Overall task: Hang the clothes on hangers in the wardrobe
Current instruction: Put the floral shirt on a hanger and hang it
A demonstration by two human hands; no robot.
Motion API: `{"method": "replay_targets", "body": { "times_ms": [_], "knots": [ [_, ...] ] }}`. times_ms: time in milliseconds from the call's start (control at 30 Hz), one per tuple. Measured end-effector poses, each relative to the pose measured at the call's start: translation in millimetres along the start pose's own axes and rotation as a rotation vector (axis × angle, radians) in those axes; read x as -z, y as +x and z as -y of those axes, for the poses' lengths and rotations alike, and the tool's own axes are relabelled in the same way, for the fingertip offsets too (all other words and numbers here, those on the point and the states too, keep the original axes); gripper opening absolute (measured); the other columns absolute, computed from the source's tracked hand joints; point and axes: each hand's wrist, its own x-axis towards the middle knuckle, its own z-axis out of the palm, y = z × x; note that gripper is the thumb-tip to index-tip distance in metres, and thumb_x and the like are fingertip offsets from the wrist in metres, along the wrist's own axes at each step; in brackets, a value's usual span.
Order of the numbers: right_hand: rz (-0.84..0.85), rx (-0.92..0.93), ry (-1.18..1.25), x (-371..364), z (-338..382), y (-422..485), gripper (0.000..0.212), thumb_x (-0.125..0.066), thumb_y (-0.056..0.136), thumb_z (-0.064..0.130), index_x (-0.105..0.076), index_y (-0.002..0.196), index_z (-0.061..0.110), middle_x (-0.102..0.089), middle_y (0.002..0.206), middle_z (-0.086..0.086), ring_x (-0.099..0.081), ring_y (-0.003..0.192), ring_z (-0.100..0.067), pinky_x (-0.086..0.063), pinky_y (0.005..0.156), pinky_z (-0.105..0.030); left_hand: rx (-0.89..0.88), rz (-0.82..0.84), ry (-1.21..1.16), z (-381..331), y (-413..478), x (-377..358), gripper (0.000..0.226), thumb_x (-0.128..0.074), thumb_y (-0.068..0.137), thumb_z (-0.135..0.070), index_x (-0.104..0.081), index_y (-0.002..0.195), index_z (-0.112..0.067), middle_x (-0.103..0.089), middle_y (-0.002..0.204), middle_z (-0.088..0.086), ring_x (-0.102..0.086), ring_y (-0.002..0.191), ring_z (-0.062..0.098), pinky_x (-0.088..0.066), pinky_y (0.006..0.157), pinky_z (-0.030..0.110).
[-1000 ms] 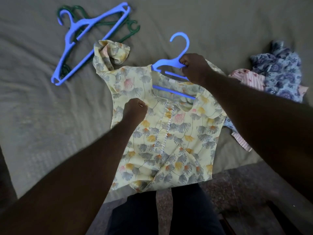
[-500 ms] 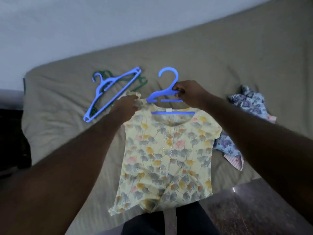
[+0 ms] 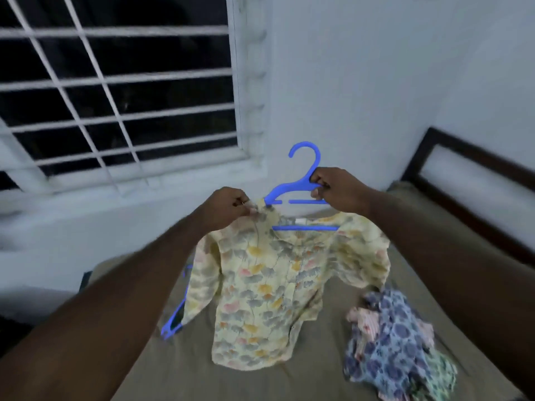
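A second ago I had the yellow floral top [image 3: 269,285] lying flat on the bed [image 3: 202,377] while the blue hanger [image 3: 292,189] was worked into its neck. Now both are lifted, and the top hangs in the air over the near part of the bed, in front of the window [image 3: 115,82] and the far wall. I judge the dressing step nearly done, with the carry to the wardrobe next, though no wardrobe is in view. My right hand [image 3: 338,189] has its fingers curled tight round the hanger's right shoulder just under the hook, taking the weight. My left hand [image 3: 228,206] pinches the fabric at the top's left shoulder, right at the hanger's left end. The frame is smeared, so I cannot tell whether that shoulder sits fully over the hanger arm. A spare blue hanger [image 3: 173,322] lies on the bed to the left, partly behind the top, and a heap of patterned clothes [image 3: 396,342] waits on the near right.
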Motion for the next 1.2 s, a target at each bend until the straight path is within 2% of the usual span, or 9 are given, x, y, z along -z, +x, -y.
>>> {"method": "replay_targets", "body": {
  "times_ms": [100,233,367,600,700,833,933,1033,1200],
  "knots": [
    [-0.099,0.039,-0.009,52,42,-6,0.014,-0.061,0.092,0.006,-0.062,0.106,0.008,-0.066,0.096,-0.009,-0.064,0.089,-0.029,-0.049,0.076,-0.034,-0.074,-0.022,-0.118,-42,0,52,0.022,-0.079,0.081,-0.029,-0.072,0.086,-0.009,-0.073,0.087,0.01,-0.061,0.074,0.012,-0.043,0.07,0.027],
    [-0.198,0.086,-0.037,107,90,-18,0.007,-0.066,0.092,0.013,-0.063,0.098,0.011,-0.07,0.094,-0.013,-0.067,0.087,-0.032,-0.053,0.079,-0.039,-0.216,-0.082,-0.149,-94,-7,105,0.018,-0.081,0.079,-0.021,-0.072,0.084,-0.006,-0.07,0.074,0.003,-0.06,0.068,0.005,-0.044,0.065,0.019],
    [-0.248,0.114,-0.033,148,130,-33,0.006,-0.067,0.09,0.008,-0.066,0.096,0.006,-0.072,0.088,-0.011,-0.066,0.066,-0.008,-0.048,0.061,-0.015,-0.332,-0.105,-0.146,-132,-18,140,0.012,-0.078,0.082,-0.014,-0.072,0.083,-0.004,-0.071,0.074,0.002,-0.061,0.067,0.004,-0.046,0.064,0.016],
    [-0.266,0.185,-0.005,185,164,-50,0.005,-0.068,0.089,0.008,-0.067,0.094,0.007,-0.071,0.075,0.001,-0.066,0.064,-0.003,-0.044,0.06,-0.009,-0.408,-0.207,0.005,-176,-29,173,0.016,-0.076,0.084,-0.021,-0.067,0.083,-0.008,-0.069,0.076,0.008,-0.056,0.065,0.006,-0.044,0.066,0.022],
    [-0.251,0.211,0.015,200,168,-56,0.004,-0.069,0.088,0.007,-0.067,0.092,0.007,-0.072,0.074,-0.002,-0.071,0.072,-0.011,-0.05,0.071,-0.02,-0.409,-0.279,0.119,-193,-30,176,0.018,-0.072,0.087,-0.029,-0.062,0.089,-0.014,-0.065,0.072,-0.002,-0.053,0.059,0.0,-0.04,0.057,0.016],
    [-0.265,0.253,0.083,226,168,-64,0.006,-0.069,0.088,0.003,-0.067,0.094,0.002,-0.072,0.072,-0.002,-0.072,0.073,-0.018,-0.052,0.075,-0.023,-0.408,-0.303,0.349,-222,-30,175,0.026,-0.059,0.095,-0.042,-0.067,0.093,-0.018,-0.067,0.082,-0.002,-0.058,0.071,0.011,-0.044,0.062,0.025],
    [-0.316,0.286,0.147,247,166,-77,0.009,-0.066,0.092,0.009,-0.066,0.101,0.009,-0.075,0.088,-0.008,-0.073,0.082,-0.022,-0.054,0.079,-0.026,-0.456,-0.415,0.253,-246,-30,174,0.028,-0.058,0.096,-0.036,-0.065,0.081,-0.013,-0.062,0.073,0.002,-0.051,0.063,0.015,-0.04,0.058,0.026],
    [-0.352,0.26,0.164,278,148,-93,0.015,-0.063,0.096,0.02,-0.068,0.108,0.012,-0.074,0.099,-0.008,-0.069,0.085,-0.016,-0.051,0.072,-0.026,-0.483,-0.518,0.254,-261,-32,181,0.027,-0.059,0.096,-0.032,-0.062,0.075,-0.015,-0.058,0.068,0.002,-0.048,0.061,0.015,-0.036,0.055,0.025],
    [-0.176,0.099,0.023,313,81,-112,0.026,-0.057,0.099,0.036,-0.072,0.096,0.015,-0.071,0.095,-0.008,-0.061,0.084,-0.014,-0.049,0.074,-0.032,-0.487,-0.598,0.22,-273,-35,193,0.026,-0.059,0.096,-0.03,-0.06,0.074,-0.017,-0.054,0.063,-0.002,-0.046,0.058,0.014,-0.034,0.054,0.027]
  ]
}}
